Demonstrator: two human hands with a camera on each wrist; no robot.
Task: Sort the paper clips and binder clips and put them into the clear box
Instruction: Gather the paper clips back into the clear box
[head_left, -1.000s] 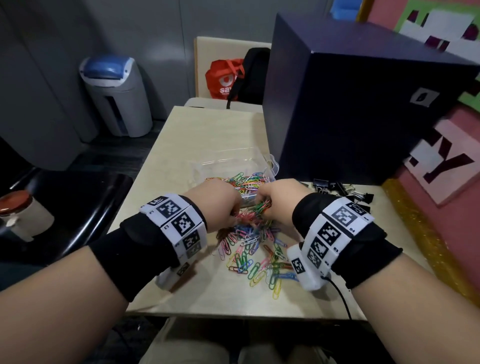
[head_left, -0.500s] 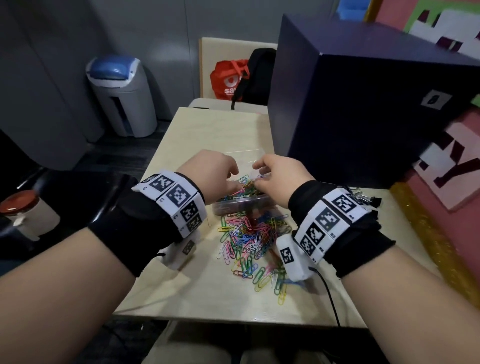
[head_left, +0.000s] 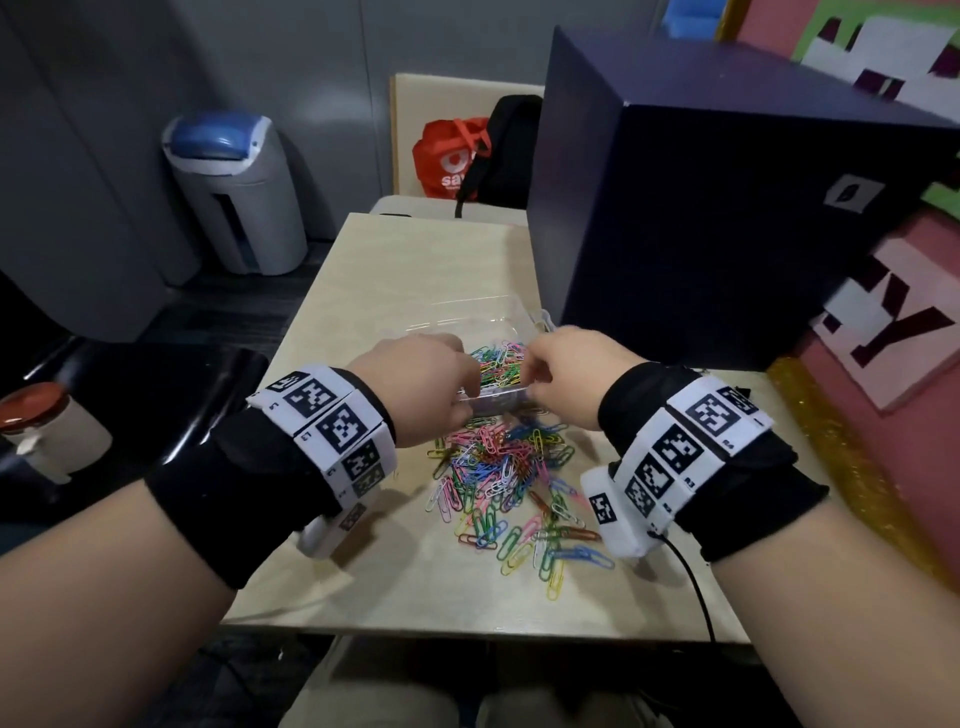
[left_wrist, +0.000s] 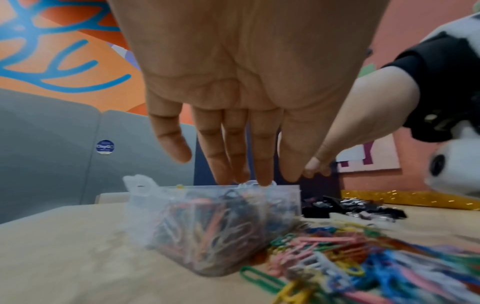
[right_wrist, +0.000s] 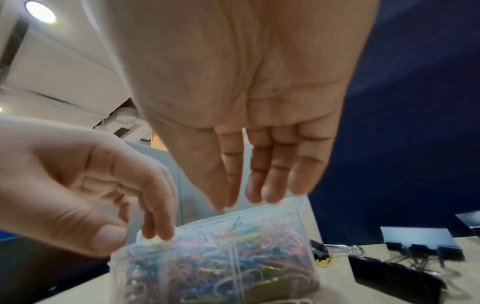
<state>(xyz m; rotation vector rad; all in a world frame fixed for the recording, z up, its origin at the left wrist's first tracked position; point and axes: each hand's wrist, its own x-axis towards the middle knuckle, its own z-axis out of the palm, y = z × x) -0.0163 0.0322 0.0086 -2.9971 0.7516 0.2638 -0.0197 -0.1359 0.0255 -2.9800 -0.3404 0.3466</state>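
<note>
The clear box (head_left: 496, 406) stands mid-table, its near compartment heaped with coloured paper clips (head_left: 498, 361). My left hand (head_left: 426, 384) and right hand (head_left: 566, 374) hover side by side over it, fingers pointing down to the rim and holding nothing. In the left wrist view my left hand (left_wrist: 233, 164) has straight fingers just above the box (left_wrist: 285, 187). In the right wrist view my right hand (right_wrist: 259, 185) almost touches the rim (right_wrist: 259, 211). A loose pile of paper clips (head_left: 509, 478) lies in front of the box. Black binder clips (right_wrist: 405, 259) lie to its right.
A large dark blue box (head_left: 727, 223) fills the table's back right. A gold glitter strip (head_left: 831, 467) runs along the right edge. Left of the table are a black seat (head_left: 130, 405), a red-lidded jar (head_left: 47, 431) and a grey bin (head_left: 234, 192).
Both hands came up from the loose pile, where they were gathering paper clips, and moved forward over the box. Their fingers have opened and the clips are out of them.
</note>
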